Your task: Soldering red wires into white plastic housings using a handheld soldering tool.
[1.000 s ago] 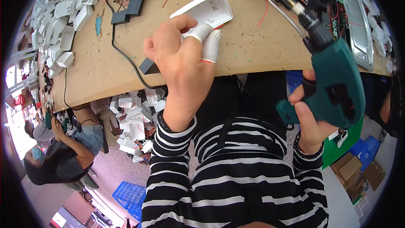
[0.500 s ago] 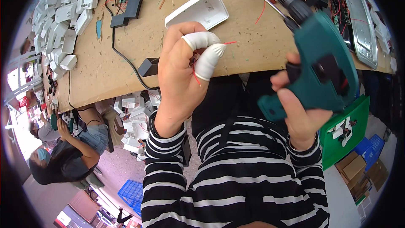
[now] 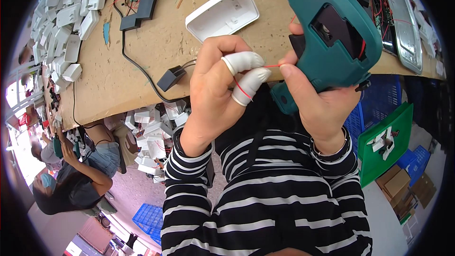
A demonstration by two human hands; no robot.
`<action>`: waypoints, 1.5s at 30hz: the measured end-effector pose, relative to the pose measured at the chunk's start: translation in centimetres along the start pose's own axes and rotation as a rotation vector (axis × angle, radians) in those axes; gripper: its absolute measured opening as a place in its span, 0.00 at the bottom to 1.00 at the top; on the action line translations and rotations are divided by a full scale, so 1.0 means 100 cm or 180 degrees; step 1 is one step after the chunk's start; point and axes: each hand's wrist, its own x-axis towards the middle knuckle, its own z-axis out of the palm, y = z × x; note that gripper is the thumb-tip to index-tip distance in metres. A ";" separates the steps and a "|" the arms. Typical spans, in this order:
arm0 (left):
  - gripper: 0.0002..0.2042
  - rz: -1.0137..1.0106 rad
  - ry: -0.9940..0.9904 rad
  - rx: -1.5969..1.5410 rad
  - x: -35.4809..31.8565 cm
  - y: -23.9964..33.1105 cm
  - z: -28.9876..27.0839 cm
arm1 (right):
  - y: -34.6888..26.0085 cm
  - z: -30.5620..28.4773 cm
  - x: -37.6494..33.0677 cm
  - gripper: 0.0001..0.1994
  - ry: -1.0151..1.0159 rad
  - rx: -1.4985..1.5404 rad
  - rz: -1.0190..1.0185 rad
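My left hand wears white finger cots on thumb and forefinger, and pinches a thin red wire between them. The wire's other end reaches my right hand, whose thumb and forefinger tips close on it. That same right hand also keeps hold of a green electric screwdriver or drill; its front end runs out of sight at the top. Just beyond my left hand, an open white plastic housing lies on the table, hollow side up.
White housings are heaped at the far left. Black boxes and a black cable lie on the brown table. At right are a clear tray and a green bin. A co-worker sits at left.
My right hand has moved left with the green tool and now meets the red wire's end. My left hand has shifted slightly right. The white housing stays in place.
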 end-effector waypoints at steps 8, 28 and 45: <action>0.11 0.0560 0.0237 0.0926 0.001 -0.009 -0.002 | 0.000 -0.003 -0.002 0.23 0.0205 -0.0086 -0.0145; 0.09 0.0133 0.0958 0.2629 0.038 -0.034 0.013 | -0.021 -0.086 -0.058 0.28 -0.1512 -0.0664 0.0512; 0.06 0.0060 0.0633 0.3010 0.039 -0.032 0.010 | -0.007 -0.061 -0.047 0.30 -0.1203 0.0061 0.0791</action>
